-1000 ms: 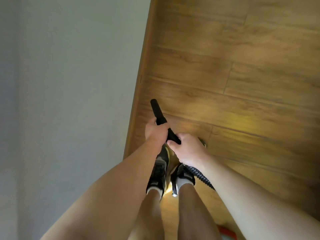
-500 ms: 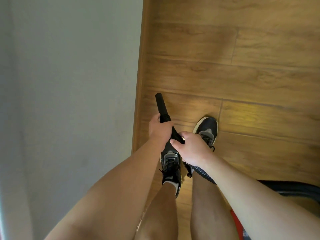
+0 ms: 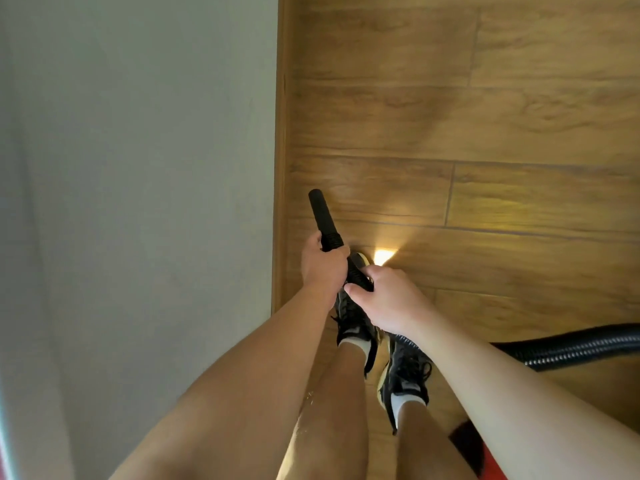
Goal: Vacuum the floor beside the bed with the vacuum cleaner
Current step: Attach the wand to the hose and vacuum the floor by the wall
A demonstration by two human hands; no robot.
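Vacuum hose nozzle (image 3: 322,216), centre frame: left hand (image 3: 323,268) and right hand (image 3: 388,303) both grasping it; sweeping underway, next along baseboard (image 3: 280,168).

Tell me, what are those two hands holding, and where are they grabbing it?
Both hold the black vacuum hose near its nozzle end. The left hand grips nearer the tip; the right hand grips just behind it.

The hose (image 3: 568,344) runs off the right edge (forearm hides its middle).
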